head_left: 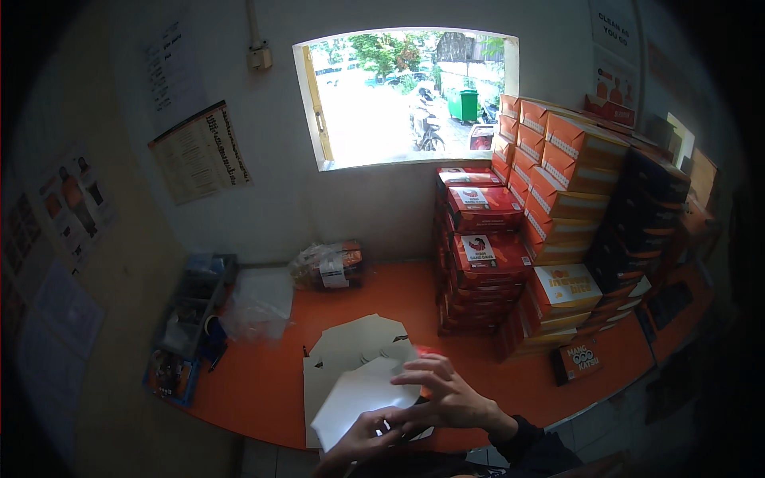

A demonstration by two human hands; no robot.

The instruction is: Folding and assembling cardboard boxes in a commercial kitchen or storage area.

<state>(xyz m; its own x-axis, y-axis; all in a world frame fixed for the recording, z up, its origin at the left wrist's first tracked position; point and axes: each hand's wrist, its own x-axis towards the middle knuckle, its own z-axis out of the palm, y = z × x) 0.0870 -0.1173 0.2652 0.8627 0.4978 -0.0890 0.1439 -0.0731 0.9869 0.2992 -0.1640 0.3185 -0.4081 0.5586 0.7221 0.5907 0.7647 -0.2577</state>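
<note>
A partly folded cardboard box (362,394), white on its inner side with a bit of red at its far right corner, is tilted up in front of me. My left hand (368,436) is closed on its near edge, the fingers bent. My right hand (446,397) grips the right side, its fingers curled over the edge and a thumb near the left hand. Beneath the box lie flat, off-white cardboard blanks (343,342) with cut slots, on the orange table (255,398). The box's underside is hidden.
Stacked red boxes (486,275), orange boxes (558,211) and dark boxes (633,211) rise at the right. A dark box (578,361) lies near the right front edge. A plastic-wrapped pack (331,265), plastic bags (259,307) and grey-blue trays (187,319) are left, below the window (374,119).
</note>
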